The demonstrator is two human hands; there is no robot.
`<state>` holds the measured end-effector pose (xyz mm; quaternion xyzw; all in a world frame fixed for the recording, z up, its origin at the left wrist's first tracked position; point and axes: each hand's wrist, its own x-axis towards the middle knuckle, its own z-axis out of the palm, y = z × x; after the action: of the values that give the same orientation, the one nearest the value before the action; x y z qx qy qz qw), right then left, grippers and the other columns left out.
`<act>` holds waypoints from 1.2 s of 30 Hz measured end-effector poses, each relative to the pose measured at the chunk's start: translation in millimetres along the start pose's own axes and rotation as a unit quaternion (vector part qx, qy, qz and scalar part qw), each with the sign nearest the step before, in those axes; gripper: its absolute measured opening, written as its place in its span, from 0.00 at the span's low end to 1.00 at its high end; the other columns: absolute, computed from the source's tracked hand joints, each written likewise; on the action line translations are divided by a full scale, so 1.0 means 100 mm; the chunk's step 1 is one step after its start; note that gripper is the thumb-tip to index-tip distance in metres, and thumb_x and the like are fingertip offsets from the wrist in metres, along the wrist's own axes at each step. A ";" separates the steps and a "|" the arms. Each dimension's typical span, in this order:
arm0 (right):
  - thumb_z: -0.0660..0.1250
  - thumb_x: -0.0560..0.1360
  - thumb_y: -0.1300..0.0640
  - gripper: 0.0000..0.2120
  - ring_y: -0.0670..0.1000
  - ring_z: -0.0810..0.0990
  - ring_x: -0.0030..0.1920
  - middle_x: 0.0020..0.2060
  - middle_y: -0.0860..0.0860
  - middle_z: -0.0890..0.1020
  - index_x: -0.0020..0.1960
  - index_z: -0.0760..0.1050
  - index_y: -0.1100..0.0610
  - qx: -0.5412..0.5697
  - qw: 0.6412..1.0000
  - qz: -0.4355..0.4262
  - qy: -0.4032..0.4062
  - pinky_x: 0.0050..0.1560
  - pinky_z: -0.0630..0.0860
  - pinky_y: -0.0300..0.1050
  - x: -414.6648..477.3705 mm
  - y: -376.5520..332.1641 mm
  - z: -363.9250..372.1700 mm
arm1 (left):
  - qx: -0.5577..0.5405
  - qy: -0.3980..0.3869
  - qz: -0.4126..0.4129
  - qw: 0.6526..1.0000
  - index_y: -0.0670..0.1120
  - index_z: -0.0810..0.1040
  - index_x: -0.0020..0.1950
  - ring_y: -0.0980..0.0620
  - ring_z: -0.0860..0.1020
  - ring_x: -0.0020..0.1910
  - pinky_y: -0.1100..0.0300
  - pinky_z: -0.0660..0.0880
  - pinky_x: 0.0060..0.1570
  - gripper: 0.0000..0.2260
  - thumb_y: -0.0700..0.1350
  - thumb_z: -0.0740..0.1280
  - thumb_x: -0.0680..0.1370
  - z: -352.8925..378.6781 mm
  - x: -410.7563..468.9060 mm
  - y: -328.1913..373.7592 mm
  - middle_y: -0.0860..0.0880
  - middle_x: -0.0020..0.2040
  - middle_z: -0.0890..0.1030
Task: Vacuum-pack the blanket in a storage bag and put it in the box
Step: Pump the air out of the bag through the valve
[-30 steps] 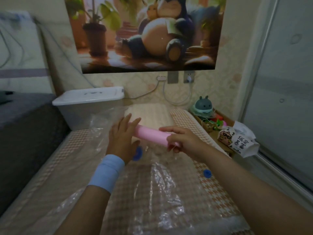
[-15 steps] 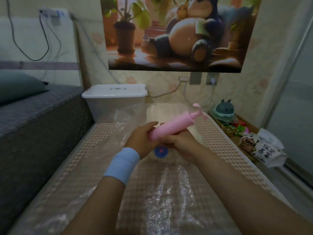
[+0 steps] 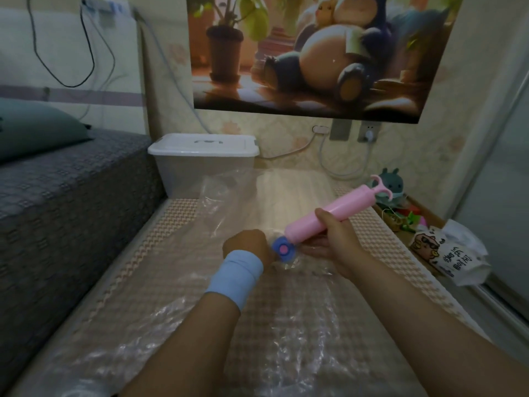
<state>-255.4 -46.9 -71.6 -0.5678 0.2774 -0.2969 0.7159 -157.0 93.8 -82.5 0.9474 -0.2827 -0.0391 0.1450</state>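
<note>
Two hands in: your right hand [image 3: 337, 245] wraps the pink pump [image 3: 329, 217], tip at the blue valve [image 3: 283, 250]; your left hand [image 3: 246, 246] sits beside it, fingers hidden.

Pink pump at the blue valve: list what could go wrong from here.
1. The right hand grips the pink pump tilted, its tip at the edge of the blue valve; seated askew, it may leak instead of drawing air.
2. The storage bag lies crumpled and puffed toward the box; whether its mouth is sealed cannot be seen, so pumping might achieve nothing.
</note>
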 end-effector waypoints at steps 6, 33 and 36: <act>0.68 0.78 0.55 0.16 0.64 0.84 0.48 0.52 0.63 0.81 0.63 0.69 0.58 0.012 1.000 0.010 0.005 0.39 0.83 0.59 0.01 0.06 -0.02 | -0.179 -0.016 -0.031 0.983 0.48 0.84 0.46 0.48 0.82 0.41 0.61 0.73 0.40 0.12 0.54 0.74 0.69 0.21 -0.01 0.03 0.48 0.42 0.84; 0.67 0.71 0.76 0.21 0.56 0.82 0.59 0.56 0.58 0.84 0.62 0.75 0.64 -0.126 0.963 -0.142 -0.192 0.58 0.80 0.54 -0.15 -0.17 -0.18 | -0.432 -0.014 0.023 0.902 0.42 0.84 0.54 0.58 0.73 0.31 0.67 0.71 0.32 0.11 0.44 0.73 0.73 -0.11 -0.04 -0.09 0.50 0.37 0.80; 0.66 0.71 0.78 0.21 0.55 0.82 0.59 0.56 0.58 0.84 0.62 0.75 0.65 -0.138 0.957 -0.149 -0.208 0.59 0.80 0.53 -0.13 -0.20 -0.20 | -0.432 -0.015 0.034 0.901 0.42 0.84 0.55 0.60 0.73 0.30 0.69 0.70 0.32 0.11 0.43 0.74 0.73 -0.10 -0.05 -0.08 0.50 0.38 0.80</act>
<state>-281.2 -53.7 -55.8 -0.7451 0.0724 -0.2342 0.6202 -155.4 105.8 -75.1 0.7807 -0.2725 -0.1667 0.5370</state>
